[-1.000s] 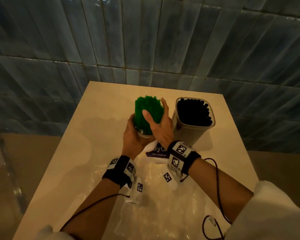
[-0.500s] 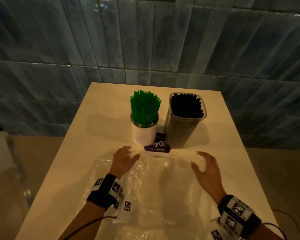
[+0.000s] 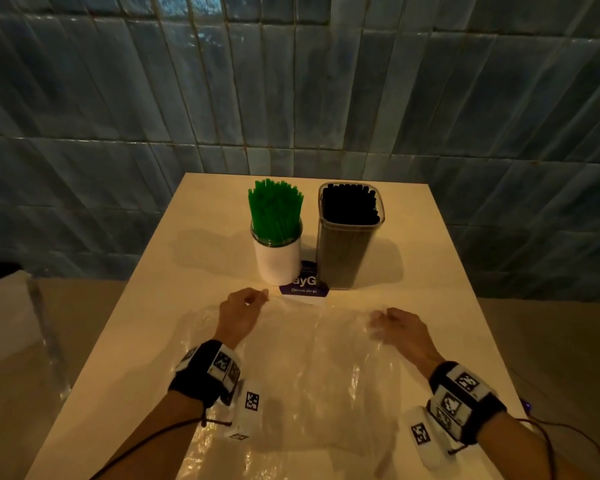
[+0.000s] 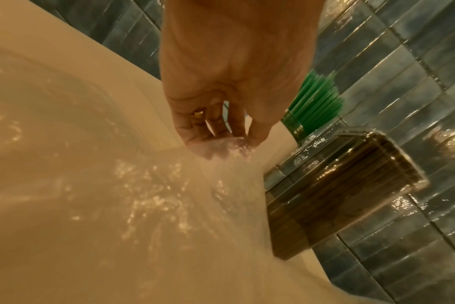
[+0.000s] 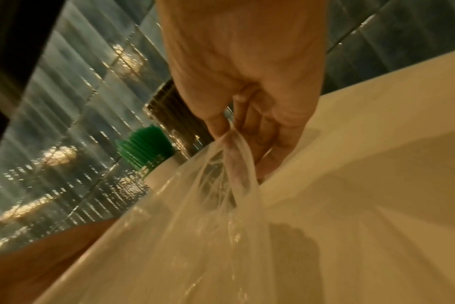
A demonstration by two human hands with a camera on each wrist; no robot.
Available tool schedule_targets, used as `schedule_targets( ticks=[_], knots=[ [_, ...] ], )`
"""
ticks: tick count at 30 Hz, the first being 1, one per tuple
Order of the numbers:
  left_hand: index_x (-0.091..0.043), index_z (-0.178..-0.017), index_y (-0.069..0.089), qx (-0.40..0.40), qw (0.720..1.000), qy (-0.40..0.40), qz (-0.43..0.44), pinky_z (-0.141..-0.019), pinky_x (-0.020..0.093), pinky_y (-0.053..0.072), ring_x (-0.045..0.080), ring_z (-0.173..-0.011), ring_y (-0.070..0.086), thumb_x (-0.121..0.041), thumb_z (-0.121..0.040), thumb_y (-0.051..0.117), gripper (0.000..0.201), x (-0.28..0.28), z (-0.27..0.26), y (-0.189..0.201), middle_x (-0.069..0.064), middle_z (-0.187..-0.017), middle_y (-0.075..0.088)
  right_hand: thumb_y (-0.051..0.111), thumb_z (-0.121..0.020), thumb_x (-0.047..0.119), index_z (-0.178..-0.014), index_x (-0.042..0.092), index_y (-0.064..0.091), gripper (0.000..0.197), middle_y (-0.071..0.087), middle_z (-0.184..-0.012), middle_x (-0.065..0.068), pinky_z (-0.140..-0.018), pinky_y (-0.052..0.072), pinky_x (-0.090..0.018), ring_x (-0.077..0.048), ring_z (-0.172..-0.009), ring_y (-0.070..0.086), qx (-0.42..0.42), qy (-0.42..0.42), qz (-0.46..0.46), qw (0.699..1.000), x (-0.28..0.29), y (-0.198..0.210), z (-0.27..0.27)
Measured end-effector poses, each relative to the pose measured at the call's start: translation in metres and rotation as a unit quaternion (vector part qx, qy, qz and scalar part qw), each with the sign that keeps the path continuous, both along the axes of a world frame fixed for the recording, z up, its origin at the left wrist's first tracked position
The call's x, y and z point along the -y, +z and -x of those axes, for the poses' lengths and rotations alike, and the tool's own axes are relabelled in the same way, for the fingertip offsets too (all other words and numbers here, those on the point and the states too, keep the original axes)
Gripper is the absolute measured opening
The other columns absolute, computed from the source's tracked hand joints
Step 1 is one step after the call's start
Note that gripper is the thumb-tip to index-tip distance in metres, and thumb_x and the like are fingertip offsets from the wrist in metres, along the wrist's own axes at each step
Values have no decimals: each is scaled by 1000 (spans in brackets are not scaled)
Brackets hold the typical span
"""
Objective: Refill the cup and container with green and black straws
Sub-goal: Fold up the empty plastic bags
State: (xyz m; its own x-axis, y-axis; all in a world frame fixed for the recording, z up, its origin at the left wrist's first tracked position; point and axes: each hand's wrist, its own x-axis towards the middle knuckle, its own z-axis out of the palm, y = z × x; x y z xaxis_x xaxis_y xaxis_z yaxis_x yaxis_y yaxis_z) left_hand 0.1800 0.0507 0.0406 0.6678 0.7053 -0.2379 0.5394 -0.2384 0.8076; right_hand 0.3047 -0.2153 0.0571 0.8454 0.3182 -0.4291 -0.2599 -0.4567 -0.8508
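A white cup (image 3: 280, 261) full of upright green straws (image 3: 275, 211) stands at the table's far middle. Right beside it stands a clear square container (image 3: 347, 251) packed with black straws (image 3: 350, 204). Both also show in the wrist views: green straws (image 4: 314, 107) (image 5: 146, 148), container (image 4: 346, 185). A clear plastic bag (image 3: 309, 368) lies flat on the near half of the table. My left hand (image 3: 246, 308) pinches its far left edge (image 4: 221, 148). My right hand (image 3: 392, 325) grips a gathered fold of the bag (image 5: 234, 164) at its far right.
A purple and white card (image 3: 303, 289) lies in front of the cup and container. The cream table (image 3: 205, 258) stands against a blue tiled wall (image 3: 291, 98). A clear panel (image 3: 39, 334) stands off the table's left side. Cables run from both wrist bands.
A second ago both hands were on the green straws in the cup. They pulled back to the near side, came down on the plastic bag and now hold its far edge.
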Motion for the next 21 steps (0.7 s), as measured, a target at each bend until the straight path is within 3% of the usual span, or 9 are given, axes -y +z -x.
schedule_targets(
  ticks=[3, 5, 7, 9, 12, 14, 16, 18, 21],
  knots=[
    [-16, -79, 59, 98, 990, 95, 42, -50, 26, 52, 16, -60, 61, -29, -94, 52, 21, -2, 12, 8, 6, -84, 63, 58, -92, 11, -86, 3, 65, 12, 69, -89, -19, -62, 58, -26, -24, -71, 66, -1, -45, -60, 997, 11, 19, -2],
    [-13, -85, 59, 115, 986, 120, -4, -49, 25, 47, 15, -53, 57, -28, -96, 49, 21, -1, 19, 15, 5, -79, 63, 58, -92, 13, -91, 3, 66, 12, 69, -93, -19, -59, 56, -21, -22, -72, 67, 15, -34, -40, 999, 16, 26, -5],
    [-16, -87, 58, 128, 982, 120, -69, -51, 22, 43, 12, -53, 55, -28, -97, 46, 20, 4, 21, 26, 0, -73, 62, 62, -89, 12, -106, 3, 62, 18, 67, -109, -18, -70, 52, -19, -21, -84, 66, 80, 21, 42, 996, 16, 27, -5],
    [-20, -89, 59, 164, 977, 79, -115, -49, 18, 41, 6, -50, 52, -27, -96, 47, 16, 14, 20, 45, -4, -65, 61, 68, -84, 14, -129, 11, 49, 49, 53, -132, -11, -94, 43, -26, -23, -112, 55, 202, 92, 143, 965, 11, 32, 0],
    [-23, -90, 65, 219, 960, -30, -172, -51, 13, 43, 5, -53, 56, -24, -92, 56, 9, 32, 16, 77, -3, -63, 61, 69, -84, 29, -139, 19, 39, 63, 39, -144, 0, -111, 28, -31, -16, -132, 36, 352, 202, 122, 906, -7, 60, 16],
    [-20, -91, 70, 263, 937, -105, -205, -55, 22, 48, 7, -56, 58, -30, -89, 59, 14, 45, 11, 99, -6, -69, 64, 63, -86, 37, -134, 26, 46, 51, 48, -132, 11, -100, 30, -8, -2, -121, 43, 327, 267, 35, 906, -25, 91, 33],
    [-17, -93, 71, 300, 903, -185, -245, -56, 17, 47, -1, -60, 57, -33, -86, 58, 22, 59, 6, 120, -13, -77, 65, 62, -87, 35, -120, 33, 53, 34, 57, -112, 16, -82, 35, 3, 10, -98, 54, 282, 298, -46, 911, -41, 118, 49],
    [-15, -96, 70, 319, 875, -231, -281, -54, 10, 43, -6, -59, 54, -30, -86, 60, 21, 69, 4, 137, -11, -78, 66, 62, -89, 25, -105, 30, 61, 17, 64, -91, 15, -71, 40, 2, 15, -76, 59, 289, 295, -89, 906, -51, 135, 55],
    [-16, -96, 65, 319, 876, -225, -284, -48, 13, 42, -4, -48, 51, -39, -86, 56, 27, 67, 7, 155, -8, -62, 61, 57, -91, 17, -95, 18, 67, 11, 67, -73, 13, -62, 45, -3, 9, -62, 63, 273, 241, -154, 919, -51, 146, 51]
  ],
)
